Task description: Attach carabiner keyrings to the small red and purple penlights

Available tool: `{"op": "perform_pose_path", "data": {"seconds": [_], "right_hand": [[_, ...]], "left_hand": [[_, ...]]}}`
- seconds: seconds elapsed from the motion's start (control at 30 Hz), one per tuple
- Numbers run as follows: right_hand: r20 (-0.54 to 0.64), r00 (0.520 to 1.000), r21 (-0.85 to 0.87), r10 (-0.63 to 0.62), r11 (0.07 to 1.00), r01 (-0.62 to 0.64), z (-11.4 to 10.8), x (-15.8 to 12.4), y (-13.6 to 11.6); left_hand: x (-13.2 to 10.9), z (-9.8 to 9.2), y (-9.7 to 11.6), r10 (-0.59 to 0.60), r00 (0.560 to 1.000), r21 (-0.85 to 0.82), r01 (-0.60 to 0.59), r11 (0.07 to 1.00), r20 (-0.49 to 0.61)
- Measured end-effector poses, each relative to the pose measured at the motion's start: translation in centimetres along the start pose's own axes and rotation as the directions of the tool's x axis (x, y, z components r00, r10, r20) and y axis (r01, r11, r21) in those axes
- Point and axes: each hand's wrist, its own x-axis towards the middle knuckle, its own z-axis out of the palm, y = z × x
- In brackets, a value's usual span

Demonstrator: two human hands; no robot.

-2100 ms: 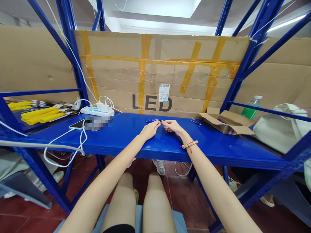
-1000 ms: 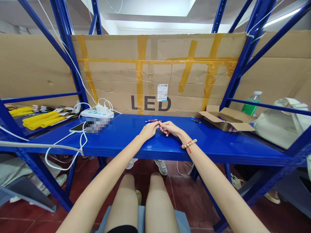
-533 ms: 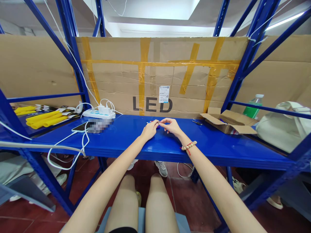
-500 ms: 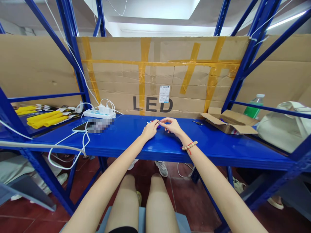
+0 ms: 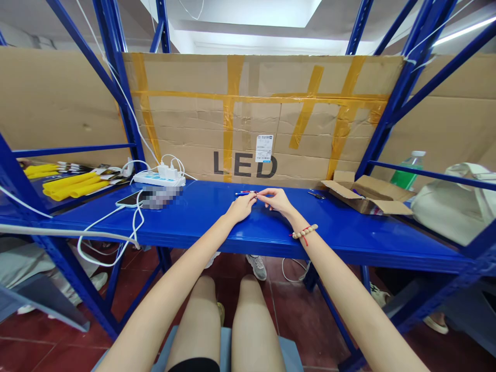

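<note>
My left hand (image 5: 241,206) and my right hand (image 5: 276,200) meet fingertip to fingertip over the middle of the blue shelf (image 5: 217,222). Both are closed in a pinch on a tiny part between them, too small to name. Just behind the fingertips lie a few thin red and blue sticks (image 5: 244,192) on the shelf. A bead bracelet with a red thread (image 5: 305,231) circles my right wrist.
An open cardboard box (image 5: 366,195) stands at the right, with a small dark tool (image 5: 316,195) beside it. A white power strip (image 5: 158,178), a phone (image 5: 127,199) and white cables lie at the left. Yellow items (image 5: 70,185) lie far left; a green bottle (image 5: 405,173) and white bag (image 5: 451,201) stand far right.
Both hands have stayed together at the shelf's middle, with only small finger shifts around the tiny part. The camera has swayed slightly.
</note>
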Motion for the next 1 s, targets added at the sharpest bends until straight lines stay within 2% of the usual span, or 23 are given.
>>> {"op": "perform_pose_path", "data": {"seconds": [0.27, 0.47, 1.0], "right_hand": [[0.028, 0.999, -0.059, -0.039, 0.997, 0.040, -0.2, 0.0, 0.6], [0.046, 0.999, -0.119, -0.012, 0.993, 0.018, -0.6, -0.2, 0.8], [0.070, 0.964, -0.204, 0.255, 0.950, -0.236, -1.1, -0.5, 0.2]], "left_hand": [[-0.2, -0.3, 0.2, 0.042, 0.998, 0.009, -0.043, 0.999, 0.056], [-0.4, -0.3, 0.4, 0.034, 0.996, 0.043, -0.038, 0.998, 0.079], [-0.7, -0.5, 0.8, 0.006, 1.000, 0.141, -0.010, 0.990, 0.027]]}}
